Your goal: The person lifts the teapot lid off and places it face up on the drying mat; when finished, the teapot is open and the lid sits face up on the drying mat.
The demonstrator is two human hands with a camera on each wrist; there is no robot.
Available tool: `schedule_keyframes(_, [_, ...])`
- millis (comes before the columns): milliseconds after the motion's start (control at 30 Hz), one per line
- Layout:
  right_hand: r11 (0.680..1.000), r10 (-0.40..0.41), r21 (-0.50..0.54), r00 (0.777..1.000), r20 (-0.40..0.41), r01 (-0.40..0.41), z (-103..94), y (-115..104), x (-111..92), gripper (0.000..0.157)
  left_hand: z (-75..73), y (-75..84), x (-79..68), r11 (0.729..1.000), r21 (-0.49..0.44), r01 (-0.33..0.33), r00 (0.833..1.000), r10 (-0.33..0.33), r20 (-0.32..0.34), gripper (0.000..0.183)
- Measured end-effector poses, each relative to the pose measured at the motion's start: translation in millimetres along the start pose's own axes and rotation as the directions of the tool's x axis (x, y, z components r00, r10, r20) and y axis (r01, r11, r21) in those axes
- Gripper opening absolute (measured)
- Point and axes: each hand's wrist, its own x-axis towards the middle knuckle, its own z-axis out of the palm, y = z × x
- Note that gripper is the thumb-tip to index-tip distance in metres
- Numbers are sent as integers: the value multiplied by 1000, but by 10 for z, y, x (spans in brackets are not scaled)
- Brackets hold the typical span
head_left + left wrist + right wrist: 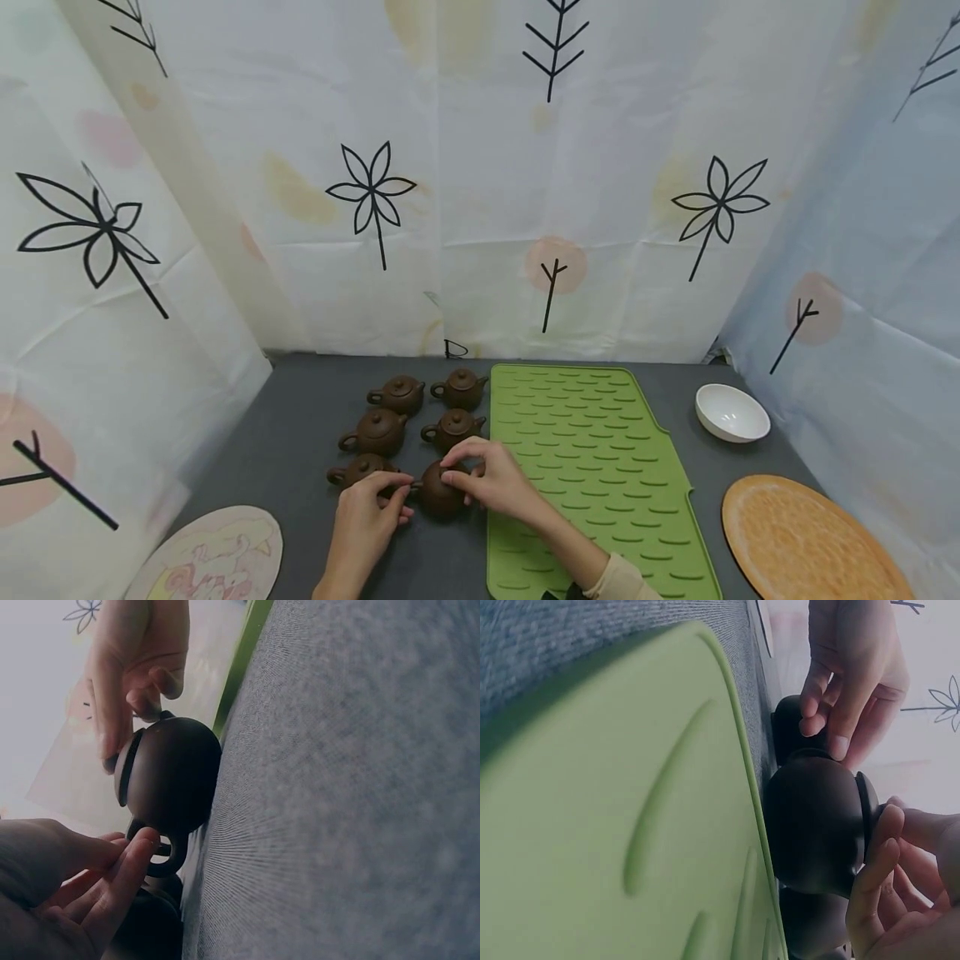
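A dark brown clay teapot (441,493) sits on the grey table, nearest the person in a group of similar teapots. My left hand (366,518) pinches its loop handle (178,859) between thumb and fingertips. From the other side, my right hand (497,477) holds the teapot at the top. Its fingertips are on the lid knob, and other fingers reach down by the spout, as the right wrist view shows. The lid (868,810) is seated on the body. Close beyond the left hand stands another brown teapot (363,469), partly covered by that hand.
More brown teapots (380,432) stand in two columns behind. A green ridged mat (592,467) lies right beside the teapot, under the right forearm. Farther right are a white bowl (732,413) and a round tan board (806,537). A pale printed disc (217,554) lies front left.
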Motion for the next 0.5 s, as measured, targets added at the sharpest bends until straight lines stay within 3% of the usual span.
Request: schedule_keyframes(500, [999, -46, 4, 998, -39, 46, -25, -127, -114, 19, -3, -23, 16, 1000, 19, -7, 1000, 7, -2, 13])
